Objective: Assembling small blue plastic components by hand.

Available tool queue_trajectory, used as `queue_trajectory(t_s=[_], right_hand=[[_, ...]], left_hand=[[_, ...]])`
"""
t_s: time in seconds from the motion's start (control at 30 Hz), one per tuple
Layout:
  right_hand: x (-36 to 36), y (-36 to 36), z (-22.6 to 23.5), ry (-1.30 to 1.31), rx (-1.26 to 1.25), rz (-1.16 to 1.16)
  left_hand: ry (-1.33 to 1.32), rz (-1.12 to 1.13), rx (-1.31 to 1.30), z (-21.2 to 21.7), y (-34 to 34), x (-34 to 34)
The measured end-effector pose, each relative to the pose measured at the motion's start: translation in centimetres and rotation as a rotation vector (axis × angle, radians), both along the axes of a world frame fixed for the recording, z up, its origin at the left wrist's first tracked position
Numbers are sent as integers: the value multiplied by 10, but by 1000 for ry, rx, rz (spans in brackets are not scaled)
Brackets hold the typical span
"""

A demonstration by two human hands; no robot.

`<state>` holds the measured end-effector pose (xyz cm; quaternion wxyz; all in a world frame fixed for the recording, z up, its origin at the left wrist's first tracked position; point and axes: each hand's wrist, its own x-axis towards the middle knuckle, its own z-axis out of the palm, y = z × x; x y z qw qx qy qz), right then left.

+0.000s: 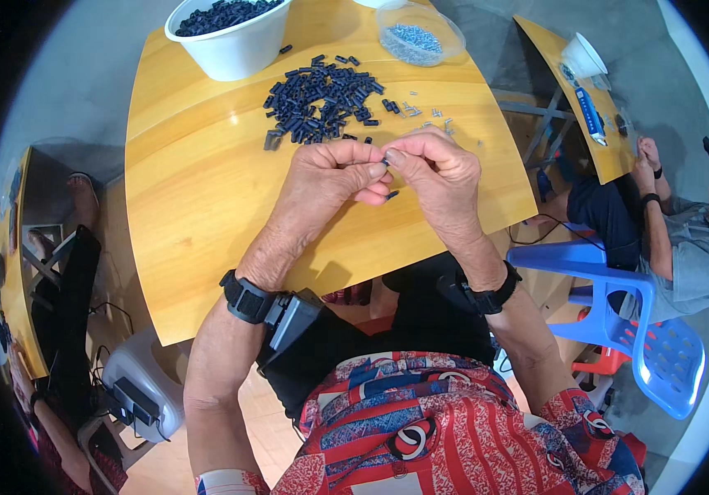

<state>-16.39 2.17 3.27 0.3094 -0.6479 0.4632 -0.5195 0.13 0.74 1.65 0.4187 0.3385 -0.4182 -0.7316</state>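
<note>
the left hand (334, 177) and right hand (437, 169) met fingertip to fingertip above the table (198, 190), both pinched shut on a tiny part (385, 156) mostly hidden between them, just below the pile of dark pieces (321, 103). doing this well likely meant steady, aligned pinches. a white bowl (226, 41) held more dark pieces; a clear tub (420, 33) held small metal bits.
</note>
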Motion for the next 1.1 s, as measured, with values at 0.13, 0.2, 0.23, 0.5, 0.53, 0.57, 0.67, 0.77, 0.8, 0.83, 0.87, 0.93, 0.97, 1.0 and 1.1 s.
queue_trajectory(t_s=[0.13,0.2,0.23,0.5,0.53,0.57,0.67,0.77,0.8,0.83,0.87,0.93,0.97,1.0,1.1], right_hand=[[0,-2,2,43,-54,-1],[2,-1,1,35,-73,11],[5,0,-1,-15,-40,-5],[2,-2,-3,-47,-23,7],[0,-2,-2,-30,-23,17],[-1,-3,-2,-14,-23,26],[0,-2,2,159,-124,20],[-2,-4,6,254,-180,67],[-2,-4,7,253,-181,67],[-3,-5,9,280,-189,74],[-3,-5,10,308,-196,80],[-4,-3,9,278,-179,69],[-4,-1,9,249,-161,58],[-3,1,10,249,-160,58],[-1,7,11,212,-45,-1]], left_hand=[[36,-10,20,-1,-1,0],[46,-13,42,-1,-1,-1],[49,-10,38,-2,-1,-1],[139,13,117,-4,0,-1],[129,13,109,-4,0,0],[118,12,102,-4,0,1],[68,7,72,-4,0,1],[35,22,64,-4,0,0],[33,22,62,-5,-1,0],[54,28,72,-7,-2,0],[75,33,82,-7,-3,0],[86,49,83,-8,-3,0],[98,64,85,-8,-3,0],[98,64,85,-7,-3,0],[67,70,99,-4,-3,1]])
